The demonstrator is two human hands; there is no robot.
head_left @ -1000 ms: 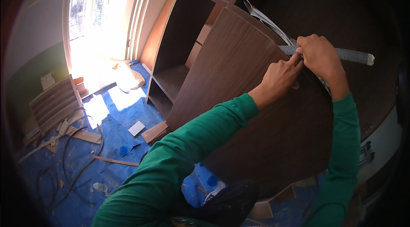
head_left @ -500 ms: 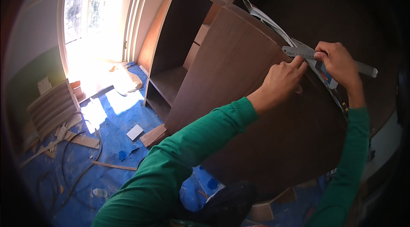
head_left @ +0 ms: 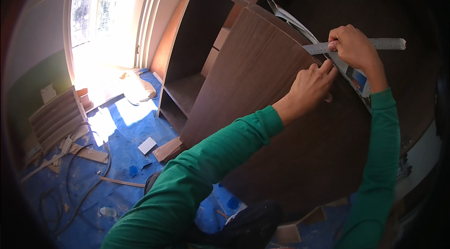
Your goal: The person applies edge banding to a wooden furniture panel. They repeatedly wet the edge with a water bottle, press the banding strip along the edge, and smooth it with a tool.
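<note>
Grey ruler (head_left: pixel 386 44): seeming light, stiff.
Your right hand (head_left: pixel 351 48) is gripping it mid-length, probably soundest; your left hand (head_left: pixel 305 85) is resting at the panel (head_left: pixel 248 75), grip unclear.

A room under renovation: blue floor sheeting (head_left: pixel 125 153), scrap wood (head_left: pixel 92 154) along the sheeting's left edge, and a wood-grain cabinet (head_left: pixel 243 71) near a sunlit doorway (head_left: pixel 107 33).

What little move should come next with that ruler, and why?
Perhaps the right hand should steady the ruler against the brown panel: it grips the ruler, whose left end appears to reach the panel's edge, near the left hand.
</note>
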